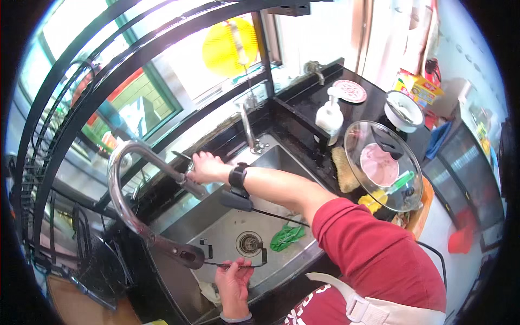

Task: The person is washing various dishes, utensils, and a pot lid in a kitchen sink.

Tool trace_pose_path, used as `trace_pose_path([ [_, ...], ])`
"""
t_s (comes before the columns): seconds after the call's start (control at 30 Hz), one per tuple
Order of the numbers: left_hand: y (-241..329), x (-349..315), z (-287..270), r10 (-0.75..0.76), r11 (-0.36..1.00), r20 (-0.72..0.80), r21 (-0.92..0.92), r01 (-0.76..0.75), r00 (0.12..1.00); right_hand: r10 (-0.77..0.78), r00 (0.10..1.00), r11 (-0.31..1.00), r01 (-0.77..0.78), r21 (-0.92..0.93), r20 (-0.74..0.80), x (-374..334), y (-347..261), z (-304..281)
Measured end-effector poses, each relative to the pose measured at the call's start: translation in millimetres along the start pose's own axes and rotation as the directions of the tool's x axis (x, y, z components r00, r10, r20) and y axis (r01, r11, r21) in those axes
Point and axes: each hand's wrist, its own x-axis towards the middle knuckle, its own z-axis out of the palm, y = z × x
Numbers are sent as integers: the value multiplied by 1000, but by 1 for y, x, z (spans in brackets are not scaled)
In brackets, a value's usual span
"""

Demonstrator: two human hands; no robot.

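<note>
My left hand point(234, 286) is low in the picture, its thumb and fingers pinching a thin black wire rack point(244, 266) with bent, hook-like ends. The rack is over the near part of the steel sink point(216, 225), close below the spray head of the tall chrome faucet point(122, 203). Stretched across the sink, my right hand point(208, 168) has its fingers curled at the faucet handle point(189, 166) beside the faucet's base. The handle is mostly hidden by the fingers. A black strap with a dark block sits on my right wrist. No running water can be made out.
A green cloth point(287, 236) lies in the sink by the drain point(248, 244). A smaller faucet point(248, 130) stands behind. On the right counter are a soap pump bottle point(329, 116), a white bowl point(404, 111) and a glass lid point(407, 189). A black shelf frame point(70, 114) rises left.
</note>
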Motion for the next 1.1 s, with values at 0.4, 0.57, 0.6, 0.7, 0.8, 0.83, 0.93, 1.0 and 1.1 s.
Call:
trace_pose_path([
  [0.4,-2,-6,4,-5,912,220,401,-86,975,-332,940,706,300,-641,75,-154,49,-147],
  [0.57,3,-5,9,-11,792,341,577,-200,940,-244,911,571,-143,-808,-333,-181,88,-243],
  [0.6,3,-4,12,9,728,360,638,-253,933,-154,923,577,-205,-790,-352,-181,99,-260],
  [0.7,5,-1,22,132,418,411,802,-426,902,24,939,668,-270,-693,-342,-180,133,-281],
  [0.8,6,-1,45,306,-44,491,863,-503,816,80,950,761,-254,-597,-302,-167,167,-288],
  [0.83,7,-2,54,333,-145,499,866,-479,800,60,949,777,-239,-583,-309,-162,178,-291],
  [0.93,11,-5,86,395,-410,598,794,-448,698,27,945,818,-208,-537,-325,-154,210,-312],
  [1.0,15,-6,109,412,-463,655,749,-474,633,49,938,816,-235,-528,-342,-151,230,-331],
  [1.1,23,-8,140,389,-604,765,632,-485,513,67,935,770,-270,-578,-348,-157,255,-343],
])
